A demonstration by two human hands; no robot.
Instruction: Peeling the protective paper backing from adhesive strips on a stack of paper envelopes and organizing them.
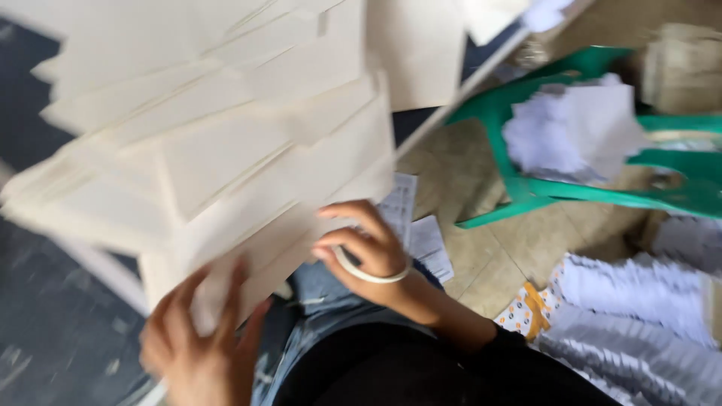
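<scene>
A big fanned pile of cream paper sheets point(218, 135) lies on the dark table point(53, 331) in front of me. My left hand point(199, 346) presses with spread fingers on the pile's near lower corner. My right hand point(365, 252) touches the pile's right edge with its fingertips, and a white ring, like a roll of tape point(368, 272), hangs around its fingers. My lap in blue jeans point(323, 301) shows below. The picture is blurred by motion.
A green plastic chair point(541, 188) lies on the tiled floor at the right with white papers point(575, 128) on it. Stacks of white paper point(639, 316) sit at lower right. Small printed slips point(417, 229) lie near my knee.
</scene>
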